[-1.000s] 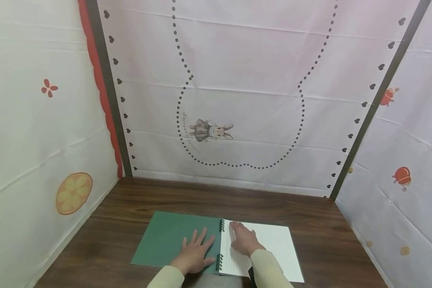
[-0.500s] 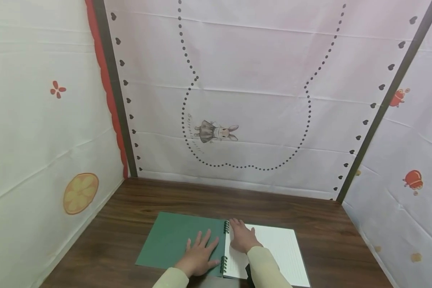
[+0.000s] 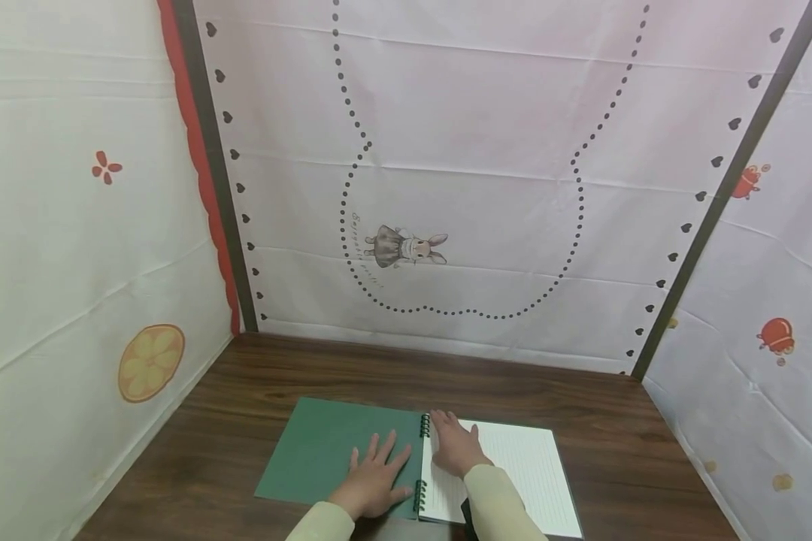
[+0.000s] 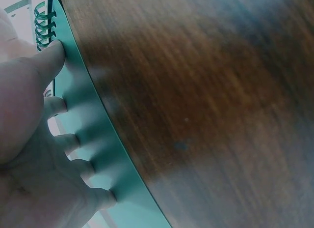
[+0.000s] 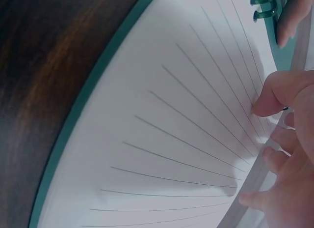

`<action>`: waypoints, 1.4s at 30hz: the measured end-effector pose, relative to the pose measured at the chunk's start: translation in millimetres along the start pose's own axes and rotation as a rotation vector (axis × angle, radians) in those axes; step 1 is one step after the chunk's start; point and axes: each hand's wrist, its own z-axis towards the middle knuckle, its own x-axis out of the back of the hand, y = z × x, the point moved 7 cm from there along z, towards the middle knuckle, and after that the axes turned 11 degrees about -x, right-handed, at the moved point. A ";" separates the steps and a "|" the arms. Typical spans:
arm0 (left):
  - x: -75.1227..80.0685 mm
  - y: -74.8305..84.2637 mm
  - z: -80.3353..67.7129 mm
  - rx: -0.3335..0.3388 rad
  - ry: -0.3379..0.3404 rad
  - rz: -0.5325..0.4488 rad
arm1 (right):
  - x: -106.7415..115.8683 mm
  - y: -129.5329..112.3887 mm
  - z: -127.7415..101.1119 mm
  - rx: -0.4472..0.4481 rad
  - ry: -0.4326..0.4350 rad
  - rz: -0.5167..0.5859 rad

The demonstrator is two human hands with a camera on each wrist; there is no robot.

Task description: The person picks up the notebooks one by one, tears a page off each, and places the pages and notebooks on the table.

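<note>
A spiral notebook lies spread flat, its green cover [image 3: 331,436] on the left and a white lined page [image 3: 528,458] on the right. Green wire rings [image 3: 420,496] join the two halves. With fingers spread, my left hand [image 3: 372,485] rests on the cover close to the rings; its fingertips press the green surface in the left wrist view. My right hand [image 3: 456,447] lies on the page beside the upper rings, fingers extended. The right wrist view shows its thumb [image 5: 270,98] touching the lined paper [image 5: 162,115]. Neither hand grips anything.
The notebook lies on a dark brown wooden table [image 3: 210,436]. White printed cloth walls [image 3: 480,225] enclose it at the back and both sides. A grey edge [image 3: 406,530] shows at the table's front, between the sleeves.
The right hand has shifted slightly up the page toward the rings in the last second. The left hand stays on the cover. The head view has swung a little left.
</note>
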 end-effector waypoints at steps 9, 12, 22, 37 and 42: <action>3.4 2.9 -0.1 -0.003 0.009 0.014 | 0.3 -0.4 -3.5 0.017 0.042 -0.008; 4.1 4.0 -0.4 -0.002 0.008 0.017 | 1.2 0.1 -4.4 0.026 0.064 -0.006; 0.8 3.6 -0.3 0.015 -0.028 -0.003 | 12.3 0.5 -6.0 0.047 0.153 -0.063; 1.2 0.0 1.9 0.022 -0.016 -0.013 | 26.2 7.0 -7.6 0.010 0.239 -0.100; 3.6 3.6 1.0 0.014 -0.008 -0.010 | 31.8 16.4 -8.4 -0.015 0.289 -0.139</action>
